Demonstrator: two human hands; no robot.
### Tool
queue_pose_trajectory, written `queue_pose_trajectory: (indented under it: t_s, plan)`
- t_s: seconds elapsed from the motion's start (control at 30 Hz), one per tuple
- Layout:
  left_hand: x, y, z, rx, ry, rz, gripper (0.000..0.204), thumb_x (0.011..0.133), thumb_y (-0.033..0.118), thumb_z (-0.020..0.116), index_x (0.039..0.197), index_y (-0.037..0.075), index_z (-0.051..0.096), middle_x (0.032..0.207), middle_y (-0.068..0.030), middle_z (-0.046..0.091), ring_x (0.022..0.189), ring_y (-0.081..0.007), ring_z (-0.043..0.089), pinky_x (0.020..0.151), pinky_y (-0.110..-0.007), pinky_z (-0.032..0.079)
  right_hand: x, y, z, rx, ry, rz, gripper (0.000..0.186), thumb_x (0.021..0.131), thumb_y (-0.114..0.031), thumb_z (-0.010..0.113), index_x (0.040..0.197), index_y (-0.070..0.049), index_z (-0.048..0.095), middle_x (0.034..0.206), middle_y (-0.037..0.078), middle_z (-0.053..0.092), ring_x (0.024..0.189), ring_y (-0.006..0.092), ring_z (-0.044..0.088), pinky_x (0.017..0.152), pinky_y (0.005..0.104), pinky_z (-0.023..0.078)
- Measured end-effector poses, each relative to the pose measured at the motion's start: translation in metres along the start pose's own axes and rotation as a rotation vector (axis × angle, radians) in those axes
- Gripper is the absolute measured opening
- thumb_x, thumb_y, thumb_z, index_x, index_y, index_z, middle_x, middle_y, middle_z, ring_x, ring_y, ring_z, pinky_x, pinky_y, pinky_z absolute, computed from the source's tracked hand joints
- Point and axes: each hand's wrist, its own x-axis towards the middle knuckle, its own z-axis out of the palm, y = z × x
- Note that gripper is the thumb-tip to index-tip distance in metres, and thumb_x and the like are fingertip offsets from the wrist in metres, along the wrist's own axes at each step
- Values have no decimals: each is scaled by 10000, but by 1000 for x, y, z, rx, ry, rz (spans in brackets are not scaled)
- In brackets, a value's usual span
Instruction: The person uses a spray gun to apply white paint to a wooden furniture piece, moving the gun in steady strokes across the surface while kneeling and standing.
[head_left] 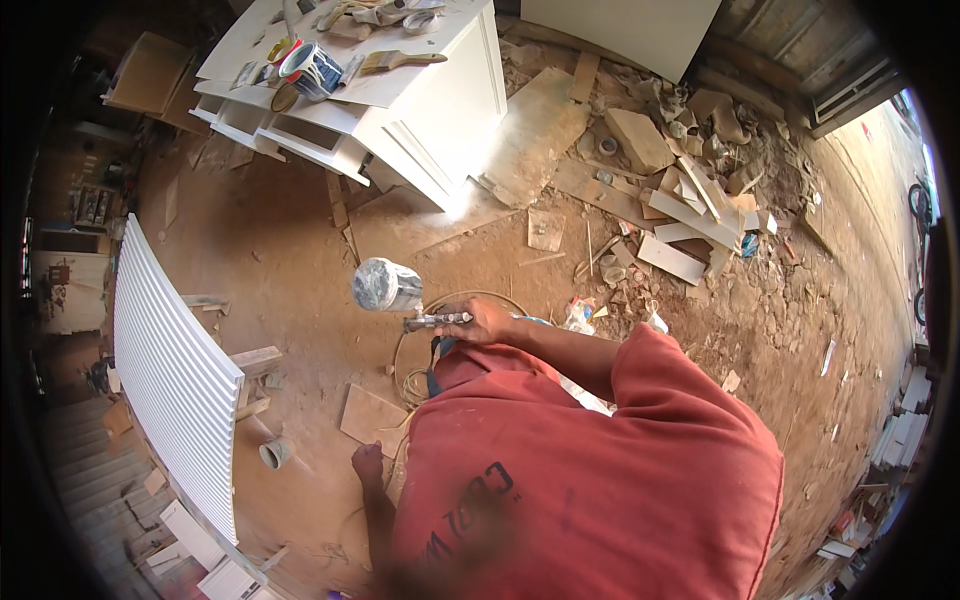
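In front of my body, my right hand (pixel 482 322) is closed around the handle of a metal paint spray gun (pixel 432 320). A paint-smeared cup (pixel 386 286) sits on the gun and points away to the left. My left hand (pixel 368 462) hangs low at my left side, fingers curled in, with nothing seen sticking out of it. A thin hose (pixel 412 385) loops on the dirt floor below the gun. Left of me stands a white slatted panel (pixel 175 370). Ahead is a white cabinet (pixel 440 110) with drawers pulled out.
On the cabinet top lie a paint can (pixel 311 70) and a brush (pixel 402 62). Wood offcuts (pixel 690 220) and rubble are heaped ahead to the right. Wooden supports (pixel 255 360) jut from behind the slatted panel, near a small pot (pixel 275 453) and a flat board (pixel 372 418).
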Motion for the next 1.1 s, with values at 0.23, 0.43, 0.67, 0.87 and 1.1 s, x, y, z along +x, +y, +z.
queue_pose_trajectory:
  t_s: [0.23,0.43,0.67,0.87,1.1]
  plan:
    - [-10,19,9,-27,-13,-127,302,876,247,695,744,-23,661,608,-92,636,543,-177,584,574,-355,497,-14,-10,-11,6,21,64,411,890,-403,699,1188,-121,680,1022,151,716,900,319,673,826,402,504]
    - [13,8,64,26,75,158,234,847,201,689,793,-26,689,640,-108,657,637,-228,643,644,-384,517,-22,-3,-59,-81,43,195,408,881,-413,704,1139,-98,693,1129,182,681,1162,369,594,982,441,459]
    - [-11,127,104,238,-238,40,299,862,274,627,785,-5,703,744,-181,689,709,-308,672,681,-426,507,-14,39,-143,-216,318,139,407,844,-383,742,1151,-118,702,983,139,725,937,325,683,834,412,516]
    - [39,239,176,625,-441,243,326,902,322,553,916,37,710,956,-215,688,903,-401,645,796,-476,501,-15,78,-270,-192,607,271,373,844,-326,745,1153,-122,700,1001,154,716,885,350,690,777,388,540]
    - [104,436,335,954,-576,635,469,922,326,564,1253,-8,569,1308,-236,563,1134,-418,565,950,-493,458,12,215,-438,-99,818,424,399,836,-221,765,1203,-86,686,1003,205,710,906,293,723,765,348,542]
